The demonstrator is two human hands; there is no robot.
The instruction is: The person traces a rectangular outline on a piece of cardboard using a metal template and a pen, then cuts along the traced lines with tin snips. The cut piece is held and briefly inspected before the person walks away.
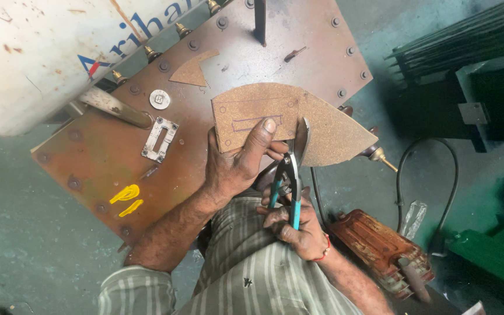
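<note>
a brown gasket sheet (275,119), held above a rusty plate (118,146) by the closed fingers of the left hand (237,163), is partly cut along its curved edge by snips (291,169) gripped in the right hand (296,227); the marked slot remains uncut.

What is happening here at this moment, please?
A person is cutting a brown fibre sheet with teal-handled snips. The left hand grips the sheet by its lower edge, thumb on top, over a rusty bolted metal plate. The right hand squeezes the snip handles, and the blades bite into the sheet's lower edge. Pencil outlines show on the sheet. A smaller brown offcut lies on the plate.
</note>
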